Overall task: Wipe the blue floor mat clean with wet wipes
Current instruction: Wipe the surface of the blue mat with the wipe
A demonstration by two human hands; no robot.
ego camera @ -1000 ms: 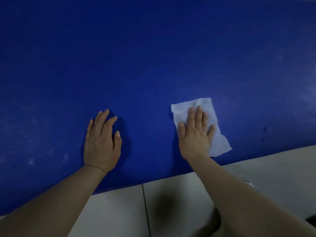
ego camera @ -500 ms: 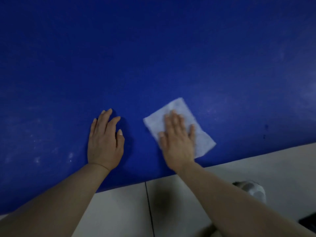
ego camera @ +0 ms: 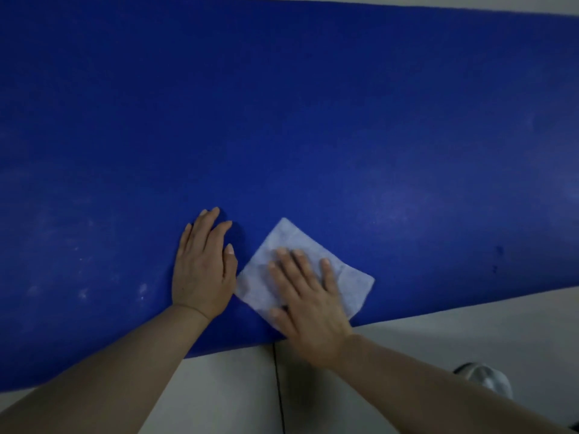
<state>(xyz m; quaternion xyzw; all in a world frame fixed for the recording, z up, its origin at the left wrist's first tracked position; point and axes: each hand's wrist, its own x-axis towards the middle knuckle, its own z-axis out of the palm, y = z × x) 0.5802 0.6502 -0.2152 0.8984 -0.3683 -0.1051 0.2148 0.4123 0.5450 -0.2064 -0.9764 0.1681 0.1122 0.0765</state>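
The blue floor mat (ego camera: 297,120) fills most of the view, its near edge running across the lower part. A white wet wipe (ego camera: 291,242) lies flat on the mat near that edge. My right hand (ego camera: 308,297) presses down on the wipe with straight, spread fingers and hides its middle. My left hand (ego camera: 203,267) rests flat on the bare mat just left of the wipe, its thumb side almost touching the wipe's left corner. Pale smudges (ego camera: 84,289) mark the mat at the left.
Light floor tiles (ego camera: 225,396) with a dark seam lie below the mat's near edge. A grey rounded object (ego camera: 485,379) shows at the lower right, partly behind my right forearm. Small dark specks (ego camera: 498,250) dot the mat at the right.
My right hand has slid the wipe leftward along the mat and turned it, bringing it close to my left hand. My left hand has stayed in place.
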